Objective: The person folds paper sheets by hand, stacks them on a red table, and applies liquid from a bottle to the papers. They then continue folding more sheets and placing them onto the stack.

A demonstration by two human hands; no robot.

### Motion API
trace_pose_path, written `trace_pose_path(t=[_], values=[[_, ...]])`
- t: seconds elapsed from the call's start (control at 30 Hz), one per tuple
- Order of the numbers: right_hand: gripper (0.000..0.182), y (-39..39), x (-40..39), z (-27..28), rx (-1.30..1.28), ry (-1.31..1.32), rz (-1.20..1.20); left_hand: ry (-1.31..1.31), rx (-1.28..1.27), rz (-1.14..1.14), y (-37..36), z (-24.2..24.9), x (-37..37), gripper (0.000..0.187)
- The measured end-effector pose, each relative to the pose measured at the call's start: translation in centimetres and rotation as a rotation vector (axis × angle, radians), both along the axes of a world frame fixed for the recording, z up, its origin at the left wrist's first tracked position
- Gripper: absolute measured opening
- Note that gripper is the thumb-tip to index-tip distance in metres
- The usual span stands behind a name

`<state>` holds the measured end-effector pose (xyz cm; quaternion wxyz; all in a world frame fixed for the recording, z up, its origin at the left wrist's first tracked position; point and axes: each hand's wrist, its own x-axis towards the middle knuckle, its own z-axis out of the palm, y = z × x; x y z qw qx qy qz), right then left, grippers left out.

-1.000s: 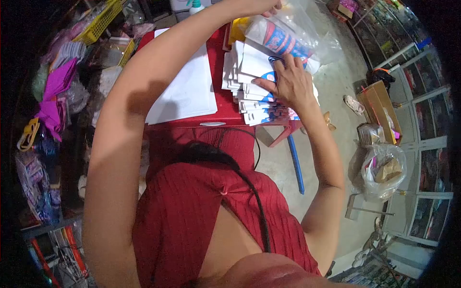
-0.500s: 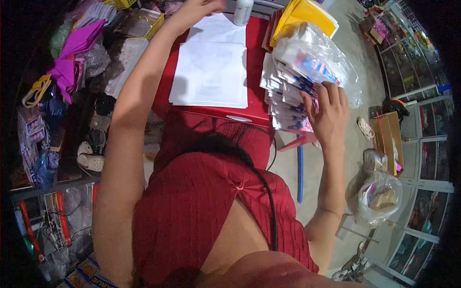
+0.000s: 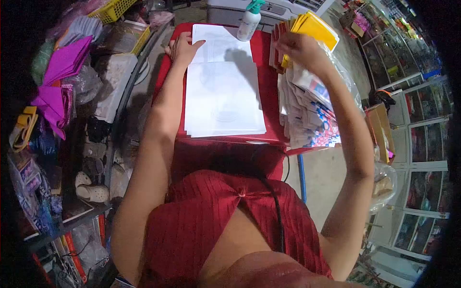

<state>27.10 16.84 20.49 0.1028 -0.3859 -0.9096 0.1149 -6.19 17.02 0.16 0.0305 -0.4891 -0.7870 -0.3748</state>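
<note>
My left hand (image 3: pixel 184 49) is at the upper left of the red table (image 3: pixel 261 103), thumb and fingers apart, next to the left edge of the far white sheet (image 3: pixel 216 41). A nearer stack of white paper (image 3: pixel 223 98) overlaps that sheet. Over the table's right side hangs my right hand (image 3: pixel 300 49), its fingers bent, close to the yellow packets (image 3: pixel 314 31); whether it holds anything is hidden. Below it lies a pile of printed white bags (image 3: pixel 307 113). A white spray bottle (image 3: pixel 249 24) with a green head stands at the table's far edge.
Shelves on the left carry purple packages (image 3: pixel 67 62), a yellow basket (image 3: pixel 113 10) and pale clogs (image 3: pixel 92 192). Glass cabinets (image 3: pixel 425 144) line the right side. A cardboard box (image 3: pixel 379 127) and a plastic bag (image 3: pixel 384 185) are on the floor at the right.
The view has shifted, with the table lower in it. My right hand has moved from the printed bags up toward the yellow packets. My left hand has come down beside the far sheet.
</note>
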Motion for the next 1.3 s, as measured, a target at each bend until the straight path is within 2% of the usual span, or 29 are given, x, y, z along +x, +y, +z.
trace_pose_path(t=[0.07, 0.1, 0.17, 0.2, 0.27, 0.3, 0.37, 0.4, 0.5, 0.7, 0.83, 0.93, 1.0, 1.1, 1.3], values=[[0.044, 13.0, -0.2, -6.4, 0.186, -0.069, 0.288, -0.023, -0.013, -0.018, -0.3, 0.2, -0.1, 0.068], [0.044, 12.8, -1.7, -5.9, 0.185, -0.081, 0.295, -0.026, -0.024, -0.027, -0.2, 0.4, -0.1, 0.066], [0.044, 12.0, -5.4, -4.1, 0.11, -0.125, -0.175, -0.034, -0.028, -0.028, 0.2, 0.5, -0.3, 0.065], [0.044, 12.9, -6.0, -4.8, 0.116, -0.131, -0.167, -0.053, -0.043, -0.051, 0.3, 0.5, -0.4, 0.063], [0.052, 16.2, -6.9, -8.2, -0.043, 0.276, -0.054, -0.058, -0.109, -0.048, 0.3, 1.1, -0.1, 0.06], [0.052, 16.7, -7.5, -9.3, -0.041, 0.273, -0.046, -0.061, -0.106, -0.041, 0.2, 1.2, 0.0, 0.06], [0.067, 16.2, -9.4, -10.4, -0.255, 0.655, 0.046, -0.048, -0.126, -0.059, 0.0, 1.4, 0.1, 0.061], [0.071, 16.2, -9.7, -10.3, -0.287, 0.565, -0.043, -0.051, -0.119, -0.056, -0.1, 1.5, 0.2, 0.059], [0.072, 17.1, -10.8, -11.9, -0.202, 0.561, -0.137, -0.061, -0.127, -0.069, 0.0, 1.4, 0.1, 0.055], [0.07, 16.8, -10.2, -11.9, -0.205, 0.542, -0.199, -0.027, -0.129, -0.046, -0.3, 1.5, 0.5, 0.052], [0.069, 17.4, -9.9, -12.5, -0.218, 0.632, -0.148, -0.045, -0.172, -0.068, -0.1, 1.4, 0.3, 0.056], [0.068, 16.4, -10.1, -12.3, -0.198, 0.582, -0.194, -0.023, -0.056, -0.014, -0.2, 0.9, 0.7, 0.061], [0.068, 15.8, -10.3, -12.3, -0.163, 0.646, -0.168, 0.036, -0.136, 0.046, -0.3, 1.2, 1.0, 0.065], [0.069, 15.6, -10.4, -11.9, -0.159, 0.59, -0.208, 0.004, -0.183, 0.047, -0.2, 1.5, 0.9, 0.066], [0.068, 15.7, -10.3, -11.8, -0.142, 0.556, -0.209, -0.01, -0.185, -0.014, -0.6, 1.9, 0.7, 0.058]])
